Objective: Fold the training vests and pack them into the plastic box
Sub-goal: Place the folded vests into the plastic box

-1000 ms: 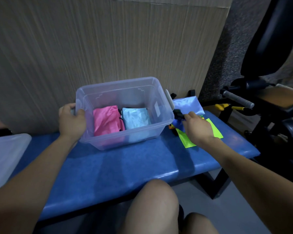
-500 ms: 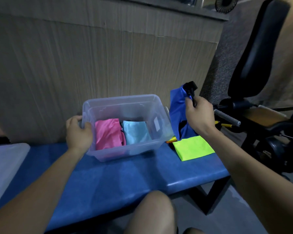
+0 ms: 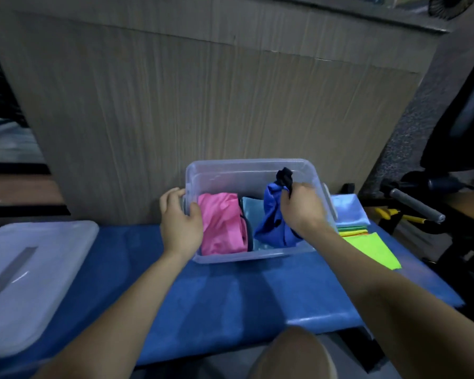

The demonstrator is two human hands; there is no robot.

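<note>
You sit facing a tall wood-grain panel (image 3: pixel 203 105) that fills the background, with a blue padded bench (image 3: pixel 230 296) stretching across the frame in front of your knee (image 3: pixel 293 354). At the right edge stands dark exercise equipment (image 3: pixel 454 127), a grey-gripped handle (image 3: pixel 413 205) jutting from it toward the bench.

On the bench's left end lies a translucent white lid (image 3: pixel 28 274), flat, with a grey strip down its middle, well apart from the clear plastic box (image 3: pixel 246 170) that sits near the back of the bench against the panel.

Your left hand (image 3: pixel 181 222) grips the box's left wall, fingers curled over the rim and the thumb on the inside. Your right hand (image 3: pixel 301 209) is inside the box on its right side, fingers closed around the bunched upper end of a royal blue vest (image 3: pixel 271 222), which hangs down from your fist with its lower part reaching the box's floor; a black trim (image 3: pixel 284 176) pokes up above your knuckles.

In the box's left half rests a folded pink vest (image 3: pixel 222 225), just beside your left thumb. Between it and the blue one shows a slice of a folded pale blue vest (image 3: pixel 249 212), largely covered.

Outside the box, on the bench's right end, a stack of folded vests (image 3: pixel 350 222) waits with a light blue one on top and green and orange edges below, and a neon yellow-green vest (image 3: pixel 370 250) lies flat just in front of it.
</note>
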